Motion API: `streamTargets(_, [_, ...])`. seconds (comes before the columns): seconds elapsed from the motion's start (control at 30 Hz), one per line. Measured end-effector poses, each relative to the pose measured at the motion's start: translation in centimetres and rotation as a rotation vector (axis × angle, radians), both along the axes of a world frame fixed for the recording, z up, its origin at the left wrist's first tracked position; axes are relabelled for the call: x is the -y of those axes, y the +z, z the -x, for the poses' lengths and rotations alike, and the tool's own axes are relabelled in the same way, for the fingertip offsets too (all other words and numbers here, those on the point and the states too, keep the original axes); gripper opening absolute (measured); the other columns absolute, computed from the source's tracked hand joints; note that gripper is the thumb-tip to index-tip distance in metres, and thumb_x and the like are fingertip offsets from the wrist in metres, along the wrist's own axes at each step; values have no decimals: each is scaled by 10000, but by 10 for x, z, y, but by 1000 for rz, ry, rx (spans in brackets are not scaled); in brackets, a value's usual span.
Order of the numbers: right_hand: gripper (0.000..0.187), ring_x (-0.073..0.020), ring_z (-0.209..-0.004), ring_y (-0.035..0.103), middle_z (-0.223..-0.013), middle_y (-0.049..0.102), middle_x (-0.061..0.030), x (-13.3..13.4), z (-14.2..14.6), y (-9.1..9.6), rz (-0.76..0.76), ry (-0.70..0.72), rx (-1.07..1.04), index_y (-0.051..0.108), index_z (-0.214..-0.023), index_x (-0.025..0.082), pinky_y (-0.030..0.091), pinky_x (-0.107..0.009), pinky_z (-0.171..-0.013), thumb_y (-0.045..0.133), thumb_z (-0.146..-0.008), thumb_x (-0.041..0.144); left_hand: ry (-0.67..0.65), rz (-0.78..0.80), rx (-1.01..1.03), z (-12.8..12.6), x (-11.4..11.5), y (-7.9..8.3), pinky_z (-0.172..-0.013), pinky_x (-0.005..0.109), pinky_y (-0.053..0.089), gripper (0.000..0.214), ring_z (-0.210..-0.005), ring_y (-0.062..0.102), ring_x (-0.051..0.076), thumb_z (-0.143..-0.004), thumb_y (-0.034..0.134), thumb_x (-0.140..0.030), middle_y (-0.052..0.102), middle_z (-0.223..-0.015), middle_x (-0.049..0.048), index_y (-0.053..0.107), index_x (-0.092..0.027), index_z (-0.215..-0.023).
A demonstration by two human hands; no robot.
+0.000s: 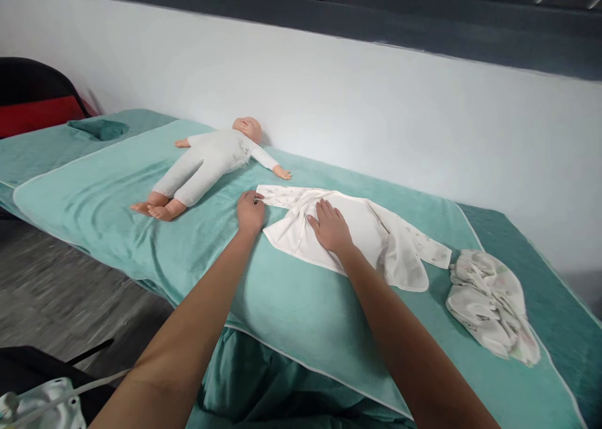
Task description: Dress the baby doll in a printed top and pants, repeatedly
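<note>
A small white baby garment (pixel 371 231) lies spread on a teal towel (pixel 117 197) over the bed. My left hand (pixel 250 211) is closed, pinching the end of the garment's sleeve (pixel 282 195) at its left. My right hand (pixel 330 226) lies flat with fingers stretched out, pressing on the middle of the garment. A baby doll (pixel 207 162) in a white suit lies on its back to the left, head towards the wall, apart from both hands.
A crumpled patterned cloth (pixel 491 303) lies at the right on the towel. A folded teal cloth (pixel 98 128) sits at the far left near a black and red chair (pixel 32 103). The white wall runs behind the bed.
</note>
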State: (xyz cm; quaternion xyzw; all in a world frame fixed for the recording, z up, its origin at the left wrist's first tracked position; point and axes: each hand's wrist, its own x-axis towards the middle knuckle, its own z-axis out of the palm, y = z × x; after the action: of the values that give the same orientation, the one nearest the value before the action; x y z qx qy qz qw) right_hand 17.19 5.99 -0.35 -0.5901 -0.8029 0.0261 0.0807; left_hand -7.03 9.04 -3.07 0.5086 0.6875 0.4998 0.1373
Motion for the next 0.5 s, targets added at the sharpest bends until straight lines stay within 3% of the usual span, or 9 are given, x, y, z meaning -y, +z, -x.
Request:
streamTargets(0.27, [733,-264,-1575,193,-1674,255,-164,25,26,-1,-30,90,-34,330,-1579,37,196,-446,-1260,167,-1057,525,7,1,6,-1,4,4,-1056,369,465,246,-1118,627,251,-754,468,-92,694,-1068,83,662,-217,-839])
streamTargets(0.5, [798,-331,-1562,218,-1646,272,-252,44,47,-4,-60,82,-58,325,-1556,-48,215,-469,-1254,217,-1048,557,21,-22,12,-1,6,3,-1057,369,460,252,-1095,633,254,-751,471,-103,683,-1081,112,679,-190,-864])
